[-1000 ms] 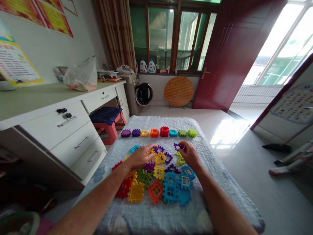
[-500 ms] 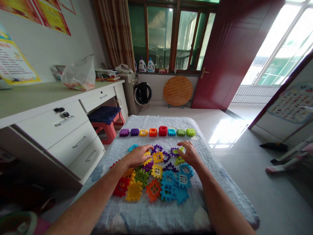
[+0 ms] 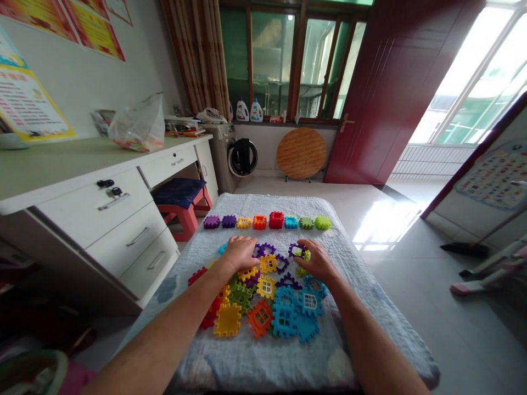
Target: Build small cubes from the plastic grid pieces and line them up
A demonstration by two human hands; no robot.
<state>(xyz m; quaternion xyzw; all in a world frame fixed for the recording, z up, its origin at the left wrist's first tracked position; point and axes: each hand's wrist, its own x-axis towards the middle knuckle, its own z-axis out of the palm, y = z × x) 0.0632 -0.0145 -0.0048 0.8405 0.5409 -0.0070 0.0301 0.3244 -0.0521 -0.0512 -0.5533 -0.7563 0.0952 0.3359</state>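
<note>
Head view looks down on a table covered by a pale blue cloth (image 3: 362, 285), with a loose pile of coloured plastic tiles (image 3: 263, 302) in the middle. The left hand (image 3: 240, 253) lies flat, fingers spread, on the far left of the pile, apparently gripping nothing. The right hand (image 3: 317, 261) pinches a purple tile (image 3: 296, 250) at the pile's far right edge. Beyond both hands a row of small cubes (image 3: 267, 221) stands across the cloth. A white desk with drawers (image 3: 102, 214) runs along the left, a red stool (image 3: 185, 211) beside it.
</note>
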